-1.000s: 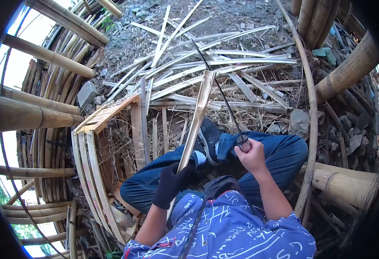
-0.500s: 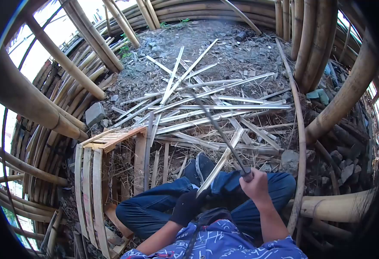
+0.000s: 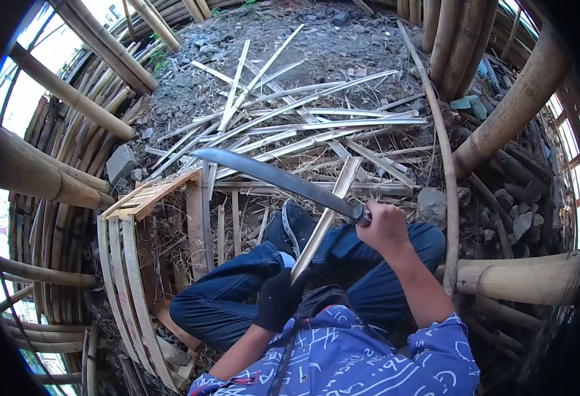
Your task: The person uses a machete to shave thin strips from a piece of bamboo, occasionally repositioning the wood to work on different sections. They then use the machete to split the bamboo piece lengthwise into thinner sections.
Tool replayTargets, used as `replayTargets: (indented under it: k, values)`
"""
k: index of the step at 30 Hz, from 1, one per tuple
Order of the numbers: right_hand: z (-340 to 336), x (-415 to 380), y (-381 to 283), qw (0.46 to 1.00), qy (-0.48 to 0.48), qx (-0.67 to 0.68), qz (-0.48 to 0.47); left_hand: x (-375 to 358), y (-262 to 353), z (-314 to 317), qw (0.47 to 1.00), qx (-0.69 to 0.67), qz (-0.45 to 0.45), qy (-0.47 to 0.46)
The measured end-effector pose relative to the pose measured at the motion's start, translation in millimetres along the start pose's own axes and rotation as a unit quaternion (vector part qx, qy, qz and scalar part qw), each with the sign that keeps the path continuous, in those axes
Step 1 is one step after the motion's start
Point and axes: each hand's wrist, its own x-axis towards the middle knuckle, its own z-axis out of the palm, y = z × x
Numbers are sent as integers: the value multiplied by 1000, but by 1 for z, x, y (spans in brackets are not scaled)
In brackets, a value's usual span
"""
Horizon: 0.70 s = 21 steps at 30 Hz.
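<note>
My right hand (image 3: 383,228) is bare and wrapped round the handle of a machete (image 3: 273,181). Its long, slightly curved blade points left, crossing over a split bamboo strip (image 3: 316,241). In a dark glove, my left hand (image 3: 279,298) grips the near end of that strip by my lap. The strip slants up and away to the right, its pale inner face showing. Both of my legs, in jeans, are bent beneath it, with a dark shoe (image 3: 298,224) beside the strip.
Split bamboo strips (image 3: 290,135) lie in a loose pile on the ground ahead. A wooden crate (image 3: 128,264) stands at my left. Thick bamboo poles (image 3: 514,119) rise on both sides, and a long thin pole (image 3: 443,145) lies along my right. Stones (image 3: 435,206) lie near my right knee.
The machete has swung from pointing up and away to lying leftward across the strip, its broad side now showing. My right hand has risen slightly, and the whole view has shifted.
</note>
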Motion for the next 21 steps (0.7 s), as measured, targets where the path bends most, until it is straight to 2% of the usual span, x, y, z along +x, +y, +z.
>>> replayTargets:
  k: [2, 4, 6, 8, 9, 11, 15, 19, 21]
  values:
    - [4, 4, 11, 1000, -1, -10, -2, 1, 7, -4, 1000, -21, -9, -5]
    - [4, 11, 22, 998, 11, -60, -25, 4, 14, -9, 994, -51, -87, -30]
    - [4, 13, 29, 997, -7, -81, -13, 2, 16, -9, 990, -86, -109, -23]
    - [10, 14, 41, 995, -30, -97, -12, -1, 6, 2, 999, -38, -8, 16]
    - [11, 13, 42, 994, -24, -108, -12, -1, 9, 2, 999, -39, -10, 13]
    - [15, 10, 44, 994, -20, -109, -8, -1, 19, -2, 991, -72, -102, -35]
    - [22, 12, 67, 993, -15, -121, 12, -1, 29, -12, 988, -63, -130, -57]
    - [28, 11, 73, 990, -35, -131, 32, 0, 34, -13, 987, -84, -113, -76]
    - [29, 10, 74, 990, -35, -136, 30, -1, 33, -14, 997, -15, -54, -55]
